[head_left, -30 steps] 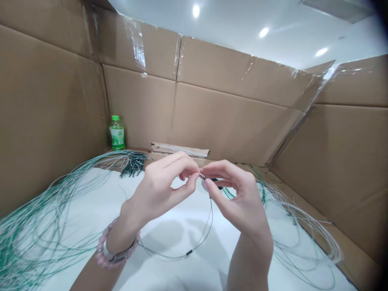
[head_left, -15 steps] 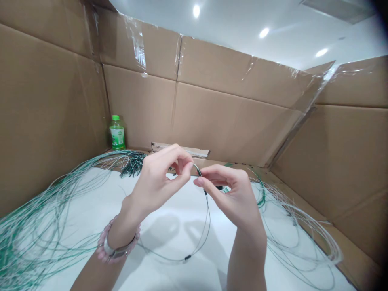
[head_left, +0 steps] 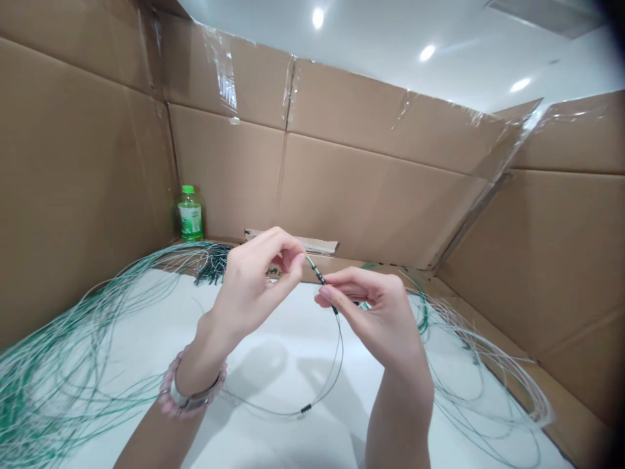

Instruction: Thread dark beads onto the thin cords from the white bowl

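Cardboard walls around two pinching hands

Cardboard walls (head_left: 371, 202) rise behind a white surface (head_left: 273, 436). Green-and-white strands (head_left: 73, 365) sprawl at eight o'clock; paler strands (head_left: 517, 384) curve at four. Centrally, the left hand (head_left: 254, 286) pinches one end of a thin cord (head_left: 342, 345) between thumb and forefinger, while the right hand (head_left: 381, 319) grips it lower down, also with thumb and fingertips. The cord slants between them, then loops towards six o'clock. A green-capped bottle (head_left: 191, 218) stands at ten, a pink beaded bracelet (head_left: 169, 397) circles the left wrist, and small dark pieces (head_left: 319, 277) sit on the cord — just beside the right fingertips.
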A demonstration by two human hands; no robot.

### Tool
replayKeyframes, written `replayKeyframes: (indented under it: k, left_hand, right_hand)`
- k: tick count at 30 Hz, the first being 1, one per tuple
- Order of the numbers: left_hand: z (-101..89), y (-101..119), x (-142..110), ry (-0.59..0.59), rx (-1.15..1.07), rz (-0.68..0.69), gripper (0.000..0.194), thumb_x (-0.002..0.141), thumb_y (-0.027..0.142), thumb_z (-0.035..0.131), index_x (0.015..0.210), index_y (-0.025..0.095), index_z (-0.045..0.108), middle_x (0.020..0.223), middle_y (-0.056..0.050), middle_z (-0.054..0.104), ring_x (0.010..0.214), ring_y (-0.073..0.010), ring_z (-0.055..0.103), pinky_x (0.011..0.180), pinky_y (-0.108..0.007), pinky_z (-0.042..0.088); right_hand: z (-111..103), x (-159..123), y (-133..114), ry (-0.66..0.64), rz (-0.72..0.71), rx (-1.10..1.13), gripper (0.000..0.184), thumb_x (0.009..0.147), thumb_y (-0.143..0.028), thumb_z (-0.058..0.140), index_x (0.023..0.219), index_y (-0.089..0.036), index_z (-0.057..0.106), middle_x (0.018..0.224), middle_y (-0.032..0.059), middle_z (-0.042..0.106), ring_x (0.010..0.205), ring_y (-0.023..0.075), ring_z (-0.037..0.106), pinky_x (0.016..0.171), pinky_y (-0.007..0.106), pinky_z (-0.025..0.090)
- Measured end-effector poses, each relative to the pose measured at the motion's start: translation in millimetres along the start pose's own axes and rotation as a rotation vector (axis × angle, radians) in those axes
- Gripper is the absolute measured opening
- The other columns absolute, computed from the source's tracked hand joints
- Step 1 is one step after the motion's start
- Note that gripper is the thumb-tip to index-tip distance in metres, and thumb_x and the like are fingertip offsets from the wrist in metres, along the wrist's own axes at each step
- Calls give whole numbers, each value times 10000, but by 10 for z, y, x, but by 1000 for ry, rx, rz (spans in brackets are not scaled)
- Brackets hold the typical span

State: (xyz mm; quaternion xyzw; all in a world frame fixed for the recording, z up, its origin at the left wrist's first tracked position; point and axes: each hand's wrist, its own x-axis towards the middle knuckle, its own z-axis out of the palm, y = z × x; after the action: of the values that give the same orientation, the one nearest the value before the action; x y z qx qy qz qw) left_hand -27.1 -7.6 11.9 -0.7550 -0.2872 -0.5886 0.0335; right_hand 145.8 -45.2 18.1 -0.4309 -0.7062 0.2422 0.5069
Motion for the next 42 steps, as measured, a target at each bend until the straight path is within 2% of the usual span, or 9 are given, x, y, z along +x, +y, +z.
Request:
replayKeyframes:
  k: [10,13,15,21,27,29,34,37,42]
  left_hand:
    - [2,10,5,-16,11,0,116,835,70,551,771,167,546,704,47,570,627,-41,523,584,-136,450]
    - [-12,29,-2,-61,-2,1,109,847,93,541,771,171,544,703,39,567,622,-54,521,565,-154,444]
    - [-14,42,-4,-110,-28,-5,107,863,118,531,770,172,539,707,33,568,624,-60,525,561,-163,447]
    - [-16,34,0,-124,-18,0,107,855,117,539,763,172,531,703,33,560,616,-62,509,559,-171,434]
    - [-27,22,10,-76,-26,-45,113,839,101,543,748,167,546,683,36,574,614,-57,528,530,-146,428]
    - [-28,20,20,-72,-23,-63,116,832,97,543,739,165,552,670,34,578,605,-59,531,517,-144,423]
    - [-17,22,40,-163,-88,-66,114,855,141,540,746,163,563,675,33,581,601,-57,552,522,-144,442]
    - [-9,23,41,-110,-77,-64,115,844,127,546,735,163,563,661,36,571,599,-55,539,532,-139,455]
    - [43,11,29,-1,-110,-72,111,838,114,561,736,158,560,668,34,569,607,-49,530,550,-123,478]
  right_hand:
    - [-56,-33,-15,-46,35,-21,102,786,-237,687,875,-188,695,713,17,753,672,165,733,614,230,614]
    - [-1,-2,-13,-8,-27,-27,198,785,-293,704,965,-209,703,820,16,762,763,166,735,706,258,615]
    - [58,28,-5,27,-80,-18,134,812,-298,676,907,-210,709,828,10,754,775,155,725,735,261,606]
    - [101,47,4,46,-87,-41,148,838,-242,628,715,-185,687,695,-8,719,674,115,687,691,209,573]
    - [9,56,44,-85,-28,42,192,892,-310,573,899,-204,734,797,24,742,755,141,711,667,221,566]
    - [13,80,62,-71,-30,76,216,894,-345,574,964,-209,728,851,37,748,789,147,715,683,229,567]
    - [69,129,70,-45,-65,24,134,849,-285,620,879,-211,729,867,25,741,778,137,681,617,212,531]
    - [74,142,74,-53,-61,31,113,821,-231,629,755,-190,711,757,11,718,695,118,644,556,193,496]
    - [74,175,117,-28,-48,156,168,831,-295,641,726,-185,712,663,5,698,561,89,585,468,179,433]
